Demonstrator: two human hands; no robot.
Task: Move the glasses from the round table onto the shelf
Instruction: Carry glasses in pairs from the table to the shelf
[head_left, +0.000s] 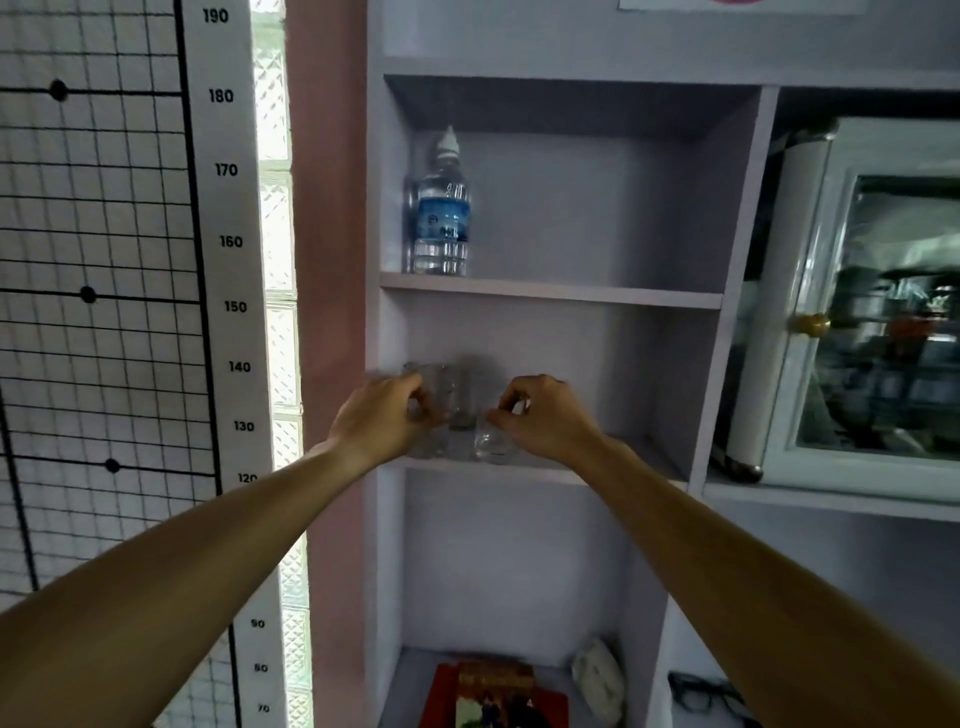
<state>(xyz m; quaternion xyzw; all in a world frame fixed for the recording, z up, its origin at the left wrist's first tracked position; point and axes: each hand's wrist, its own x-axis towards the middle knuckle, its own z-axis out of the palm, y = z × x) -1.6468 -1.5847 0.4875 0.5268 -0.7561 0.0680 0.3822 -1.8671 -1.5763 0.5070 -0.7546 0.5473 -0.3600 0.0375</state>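
Observation:
Both my arms reach into the middle compartment of a pale lilac shelf (566, 474). My left hand (382, 418) is closed around a clear drinking glass (427, 447) at the left of the shelf board. My right hand (545, 415) grips another clear glass (493, 447) by its rim; its base rests on or just above the board. A third clear glass (460, 402) stands between and slightly behind them. The glasses look blurred. The round table is out of view.
A water bottle (441, 208) stands on the shelf above, at the left. Books (493, 693) and a white object lie in the bottom compartment. A glass-door cabinet (878, 322) sits to the right, black spectacles (696, 691) below it. A height chart hangs at left.

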